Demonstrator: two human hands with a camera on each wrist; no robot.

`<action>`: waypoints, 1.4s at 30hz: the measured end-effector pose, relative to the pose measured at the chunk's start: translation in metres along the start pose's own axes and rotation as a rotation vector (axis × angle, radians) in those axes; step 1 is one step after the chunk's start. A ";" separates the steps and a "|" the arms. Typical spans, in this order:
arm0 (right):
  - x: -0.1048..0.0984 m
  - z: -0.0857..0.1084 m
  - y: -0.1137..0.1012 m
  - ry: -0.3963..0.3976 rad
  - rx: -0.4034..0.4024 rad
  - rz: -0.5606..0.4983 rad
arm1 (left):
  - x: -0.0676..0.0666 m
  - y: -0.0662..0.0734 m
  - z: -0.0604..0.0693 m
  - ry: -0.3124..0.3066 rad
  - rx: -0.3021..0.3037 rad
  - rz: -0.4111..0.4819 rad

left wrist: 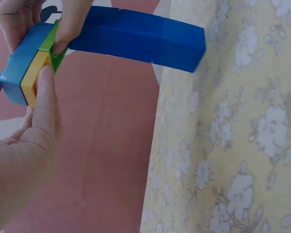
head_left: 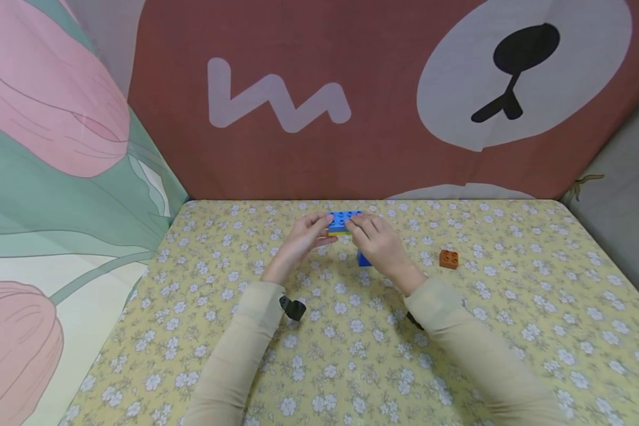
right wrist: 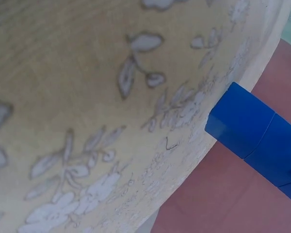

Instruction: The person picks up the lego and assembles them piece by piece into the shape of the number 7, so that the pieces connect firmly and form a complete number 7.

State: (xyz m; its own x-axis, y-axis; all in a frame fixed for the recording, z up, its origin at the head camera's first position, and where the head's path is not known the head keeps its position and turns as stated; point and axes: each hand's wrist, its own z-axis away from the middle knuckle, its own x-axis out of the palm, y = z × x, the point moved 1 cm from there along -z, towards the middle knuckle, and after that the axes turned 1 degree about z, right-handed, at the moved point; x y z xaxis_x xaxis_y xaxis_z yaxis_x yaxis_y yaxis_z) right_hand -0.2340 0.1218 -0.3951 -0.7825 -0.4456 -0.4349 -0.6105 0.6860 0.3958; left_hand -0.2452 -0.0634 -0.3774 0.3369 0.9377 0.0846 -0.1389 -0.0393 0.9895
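Note:
A light blue building brick (head_left: pixel 341 220) tops a stack of toy bricks near the table's far side. Below it come a yellow brick (left wrist: pixel 34 80) and a thin green piece (left wrist: pixel 52 44). Dark blue bricks (left wrist: pixel 136 36) form a column from there down to the tabletop; most of it is behind the right hand in the head view. My left hand (head_left: pixel 303 232) pinches the left end of the light blue and yellow bricks, thumb above and fingers below. With my right hand (head_left: pixel 377 241) I grip their right end. The right wrist view shows only the column's lower bricks (right wrist: pixel 257 128).
A small orange-brown brick (head_left: pixel 449 259) lies on the table to the right of the right hand. The flowered yellow tablecloth (head_left: pixel 319 367) spreads under everything. Behind the table rises a printed brown cloth (head_left: pixel 277 160), and a flower-patterned cloth (head_left: pixel 26 248) hangs at the left.

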 end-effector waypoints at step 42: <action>0.000 0.005 0.006 0.051 0.008 -0.050 | 0.002 -0.014 0.007 0.392 1.364 -1.603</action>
State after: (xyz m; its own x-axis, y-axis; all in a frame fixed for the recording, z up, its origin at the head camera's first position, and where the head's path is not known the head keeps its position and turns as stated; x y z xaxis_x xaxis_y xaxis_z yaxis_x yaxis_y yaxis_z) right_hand -0.2372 0.1287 -0.3965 -0.7567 -0.5077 -0.4119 -0.6479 0.6666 0.3686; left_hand -0.2363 -0.0636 -0.3903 -0.7361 0.4043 -0.5428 0.6437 0.6662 -0.3766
